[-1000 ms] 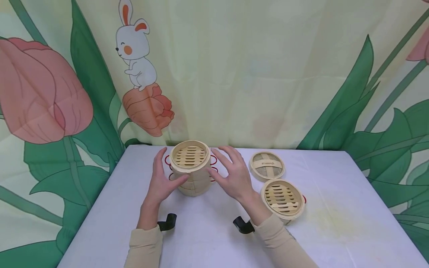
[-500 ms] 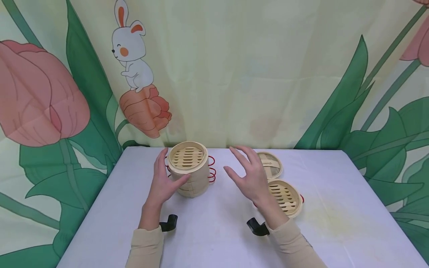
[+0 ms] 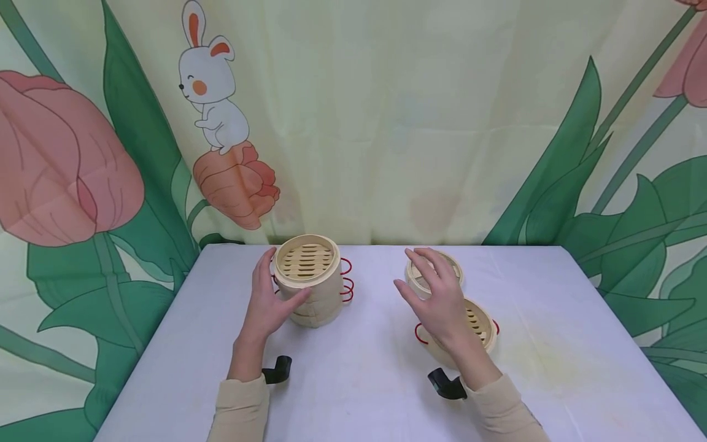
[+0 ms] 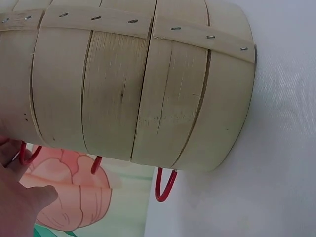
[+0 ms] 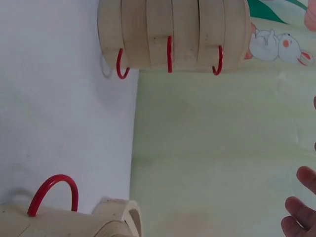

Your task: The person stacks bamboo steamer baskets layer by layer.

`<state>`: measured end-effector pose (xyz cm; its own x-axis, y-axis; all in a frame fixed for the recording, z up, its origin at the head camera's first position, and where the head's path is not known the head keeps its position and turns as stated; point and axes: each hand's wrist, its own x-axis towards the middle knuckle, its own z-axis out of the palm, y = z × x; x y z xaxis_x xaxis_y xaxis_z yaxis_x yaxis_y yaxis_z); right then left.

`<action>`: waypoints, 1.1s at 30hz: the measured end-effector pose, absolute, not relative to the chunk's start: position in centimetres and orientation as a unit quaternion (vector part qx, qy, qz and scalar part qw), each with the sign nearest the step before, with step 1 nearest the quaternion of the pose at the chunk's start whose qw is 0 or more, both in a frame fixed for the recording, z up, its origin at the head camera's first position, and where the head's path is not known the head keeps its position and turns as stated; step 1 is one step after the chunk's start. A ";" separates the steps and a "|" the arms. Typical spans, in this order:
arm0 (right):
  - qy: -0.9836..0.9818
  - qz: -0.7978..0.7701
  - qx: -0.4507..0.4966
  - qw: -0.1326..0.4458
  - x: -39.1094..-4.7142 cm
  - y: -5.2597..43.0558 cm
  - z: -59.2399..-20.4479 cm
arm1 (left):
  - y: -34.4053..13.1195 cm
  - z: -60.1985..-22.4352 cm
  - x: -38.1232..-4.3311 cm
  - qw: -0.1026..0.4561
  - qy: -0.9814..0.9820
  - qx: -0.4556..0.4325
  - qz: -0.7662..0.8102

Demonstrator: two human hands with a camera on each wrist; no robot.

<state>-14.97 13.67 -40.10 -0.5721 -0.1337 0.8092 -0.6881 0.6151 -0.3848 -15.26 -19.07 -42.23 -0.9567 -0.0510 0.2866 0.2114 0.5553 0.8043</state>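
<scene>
A tall stack of bamboo steamer baskets [image 3: 316, 307] with red loop handles stands upright at the back left of the table. Around its left side is my left hand [image 3: 267, 310], thumb in front and fingers along the far side; in the left wrist view its thumb is apart from the bamboo wall. My right hand [image 3: 442, 307] is spread with nothing in it, above a single steamer basket [image 3: 482, 320] and its neighbour, a woven bamboo lid [image 3: 457, 270]. It partly hides both in the head view. The basket's slatted floor and red handles show.
A white cloth covers the table [image 3: 364, 380]. Behind its far edge hangs a printed curtain [image 3: 375, 123] with a rabbit and tulips. Black camera mounts [image 3: 447, 385] stick out from both wrists.
My right hand has moved away from the stack, rightward to over the single basket and lid. My left hand has stayed beside the stack, which has not moved.
</scene>
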 end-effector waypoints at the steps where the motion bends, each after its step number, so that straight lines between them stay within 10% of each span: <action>1: -0.809 0.360 0.253 0.390 -14.9 13.9 -40.1 | -19.1 -42.3 -15.2 0.138 -0.871 -0.044 -0.470; 33: -0.843 0.326 0.210 0.372 -11.8 20.6 -42.9 | -19.3 -42.2 -15.2 0.100 -0.870 -0.018 -0.482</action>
